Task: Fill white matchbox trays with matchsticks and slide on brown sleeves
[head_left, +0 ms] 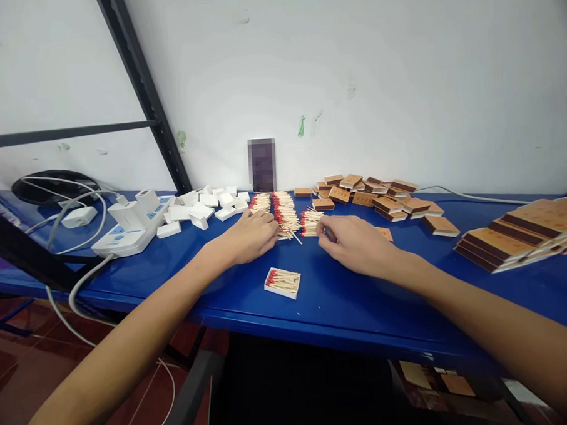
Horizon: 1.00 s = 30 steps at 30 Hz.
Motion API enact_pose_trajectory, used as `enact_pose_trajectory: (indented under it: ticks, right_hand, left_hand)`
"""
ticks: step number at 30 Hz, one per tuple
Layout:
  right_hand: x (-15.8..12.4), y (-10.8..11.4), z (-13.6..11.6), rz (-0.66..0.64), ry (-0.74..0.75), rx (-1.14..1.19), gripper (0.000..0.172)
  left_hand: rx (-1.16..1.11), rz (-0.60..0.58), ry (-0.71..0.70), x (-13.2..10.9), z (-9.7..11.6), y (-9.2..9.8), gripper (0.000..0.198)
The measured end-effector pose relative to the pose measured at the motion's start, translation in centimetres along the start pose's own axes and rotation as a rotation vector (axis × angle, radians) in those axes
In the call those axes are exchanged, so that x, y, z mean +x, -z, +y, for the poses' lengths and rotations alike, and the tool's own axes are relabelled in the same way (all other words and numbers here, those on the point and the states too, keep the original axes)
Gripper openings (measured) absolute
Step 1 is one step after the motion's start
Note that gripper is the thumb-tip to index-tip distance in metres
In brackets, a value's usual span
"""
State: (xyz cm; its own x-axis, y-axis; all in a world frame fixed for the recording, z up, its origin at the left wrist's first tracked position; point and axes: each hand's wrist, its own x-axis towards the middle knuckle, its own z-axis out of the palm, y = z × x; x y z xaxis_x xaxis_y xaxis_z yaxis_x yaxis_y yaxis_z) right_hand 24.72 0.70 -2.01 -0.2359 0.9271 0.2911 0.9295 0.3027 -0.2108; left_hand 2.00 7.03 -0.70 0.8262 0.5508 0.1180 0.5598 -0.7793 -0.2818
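My left hand (pixel 256 234) rests at the near end of two long rows of red-tipped matches (pixel 284 209), its fingers bent down over them. Its fingertips are hidden, so what they hold cannot be seen. At the right edge of a smaller pile of matches (pixel 311 223), my right hand (pixel 348 240) is curled, thumb and fingers close together by the sticks. Whether any match is between them is unclear. Nearer the table's front edge lies a white matchbox tray (pixel 294 293), filled with matches whose red heads point left.
White matchbox trays (pixel 189 212) lie heaped at left, beside a power strip (pixel 125 238) with chargers and cables. Brown matchbox sleeves (pixel 365 199) are scattered at back right, with a larger stack (pixel 523 227) at far right. A blurred dark upright object (pixel 262 165) stands against the wall.
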Motion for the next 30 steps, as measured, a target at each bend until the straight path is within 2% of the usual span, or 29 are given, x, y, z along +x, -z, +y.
enact_pose_trajectory:
  ticks: [4,10,13,17,23,26,30]
  right_hand:
    - [0.9,-1.2,2.3,-0.075,0.057,-0.059,0.011]
    - [1.0,-1.7,2.2,-0.086,0.036,-0.024,0.018]
    - [1.0,-1.7,2.2,-0.065,0.041,-0.015,0.014]
    - [1.1,-1.7,2.3,-0.051,0.047,-0.011,0.014]
    - [1.1,-1.9,2.0,-0.053,0.037,-0.029,0.015]
    - [1.0,-2.0,1.9,-0.053,0.041,-0.024,0.013]
    - [0.9,-2.0,1.8,-0.047,0.049,-0.021,0.013]
  left_hand:
    - [-0.142,-0.031,-0.039,-1.7,0.8,2.0,0.023]
    - [-0.314,-0.098,-0.075,-4.0,2.5,3.3,0.020]
    - [-0.371,-0.061,-0.054,-3.6,2.0,3.1,0.024]
    - [-0.321,-0.008,-0.024,-1.6,0.7,2.1,0.026]
    - [-0.255,-0.083,-0.026,0.9,0.2,0.3,0.019]
    - [-0.259,-0.060,-0.026,0.3,0.5,1.1,0.022]
    - [-0.430,-0.056,-0.032,-2.4,1.7,3.1,0.019]
